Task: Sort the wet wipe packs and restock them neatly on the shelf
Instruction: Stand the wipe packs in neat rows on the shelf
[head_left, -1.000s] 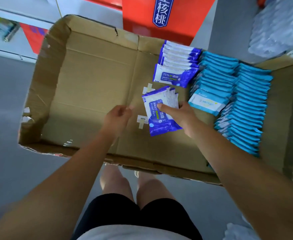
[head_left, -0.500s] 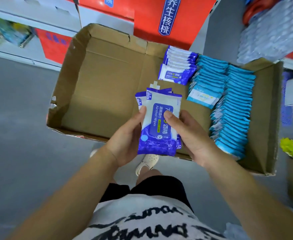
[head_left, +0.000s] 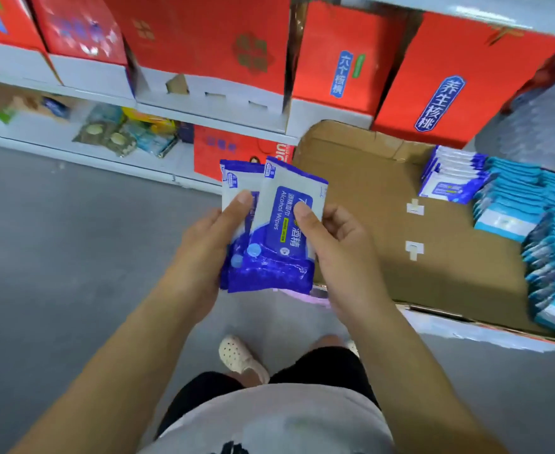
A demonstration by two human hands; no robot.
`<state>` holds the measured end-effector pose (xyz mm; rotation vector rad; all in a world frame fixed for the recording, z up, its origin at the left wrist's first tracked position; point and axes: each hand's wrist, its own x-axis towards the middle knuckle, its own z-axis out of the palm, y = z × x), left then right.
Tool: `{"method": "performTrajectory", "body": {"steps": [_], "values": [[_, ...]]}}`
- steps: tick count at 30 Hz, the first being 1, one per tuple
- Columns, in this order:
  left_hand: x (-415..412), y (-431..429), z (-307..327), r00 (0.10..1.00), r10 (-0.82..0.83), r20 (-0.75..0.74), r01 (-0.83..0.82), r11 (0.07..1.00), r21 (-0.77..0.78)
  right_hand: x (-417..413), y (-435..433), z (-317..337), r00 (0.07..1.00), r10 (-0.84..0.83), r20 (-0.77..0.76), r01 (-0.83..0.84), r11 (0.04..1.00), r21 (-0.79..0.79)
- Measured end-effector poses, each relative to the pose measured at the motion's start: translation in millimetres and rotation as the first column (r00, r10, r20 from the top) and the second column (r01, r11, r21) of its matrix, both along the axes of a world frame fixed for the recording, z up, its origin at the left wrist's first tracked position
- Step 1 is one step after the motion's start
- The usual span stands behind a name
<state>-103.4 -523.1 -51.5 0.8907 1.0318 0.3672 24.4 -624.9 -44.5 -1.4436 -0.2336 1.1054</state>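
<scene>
A small stack of dark-blue-and-white alcohol wipe packs [head_left: 277, 244] is held upright in front of my chest, fanned slightly. My left hand [head_left: 204, 253] grips its left side, thumb on the rear pack. My right hand [head_left: 338, 247] grips the right side, thumb on the front pack's label. To the right lies an open cardboard box [head_left: 368, 191]. Inside it stand a short row of the same dark-blue packs [head_left: 449, 178] and long rows of light-blue packs [head_left: 531, 224].
White shelves [head_left: 204, 116] run across the top, loaded with red gift boxes [head_left: 210, 44]; the lower shelf holds mixed small goods [head_left: 128, 132]. Grey floor [head_left: 56, 257] spreads to the left. My foot in a white shoe [head_left: 240, 355] is below the hands.
I lifted the dark-blue packs out of the box with both hands and brought them toward my chest. The view has swung left and up, so the box now sits at the right.
</scene>
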Motion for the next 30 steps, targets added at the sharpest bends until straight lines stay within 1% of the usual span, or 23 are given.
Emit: {"method": "performTrajectory", "body": {"steps": [2, 5, 8, 11, 16, 20, 25, 30], "values": [[-28, 19, 11, 0.999, 0.047, 0.003, -0.047, 0.999, -0.024, -25, 21, 7, 0.999, -0.007, -0.043, 0.008, 1.0, 0.028], [-53, 43, 27, 0.998, 0.053, 0.025, -0.052, 0.998, -0.032, -46, 49, 17, 0.999, 0.002, -0.048, 0.0, 0.998, 0.059], [-65, 67, 35, 0.996, 0.082, -0.035, -0.081, 0.996, 0.023, -57, 76, 25, 1.0, -0.002, -0.026, 0.004, 0.997, 0.077], [-73, 95, 44, 0.991, 0.126, -0.055, -0.123, 0.991, 0.047, -61, 106, 31, 1.0, -0.029, -0.004, 0.029, 0.996, 0.086], [-84, 158, 58, 0.981, 0.171, -0.092, -0.162, 0.982, 0.102, -59, 169, 32, 0.998, -0.044, -0.045, 0.047, 0.996, 0.073], [-74, 219, 65, 0.978, 0.194, -0.07, -0.184, 0.974, 0.131, -50, 225, 33, 0.992, -0.03, -0.124, 0.045, 0.992, 0.121], [-36, 314, 75, 0.976, 0.205, -0.071, -0.189, 0.964, 0.186, -16, 300, 35, 0.992, -0.033, -0.124, 0.051, 0.988, 0.144], [1, 419, 84, 0.974, 0.218, -0.067, -0.204, 0.964, 0.171, 30, 379, 50, 0.991, -0.074, -0.114, 0.096, 0.974, 0.204]]}}
